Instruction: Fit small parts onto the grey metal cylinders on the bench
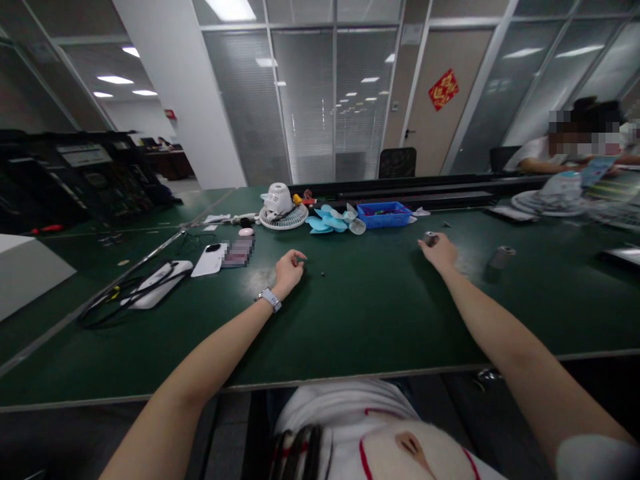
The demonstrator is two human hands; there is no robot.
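My left hand (290, 270) rests over the green table (350, 333), fingers apart and slightly curled, with nothing in it; a watch is on that wrist. A tiny dark piece (323, 274) lies just to its right. On the right side, my right hand (440, 252) has its thumb and fingers round a small grey metallic cylinder (430, 237). A larger grey cylinder (502, 257) stands on the table further right. Beyond my hands are light blue fan blades (327, 220) and a white fan body (278, 200) resting on its round grille.
A blue tray (384, 215) sits at the back. To the left lie a white phone (210, 260), a white device (159, 283) and black cables (100, 303). A person (545, 157) sits at the far right, near another fan grille (530, 202).
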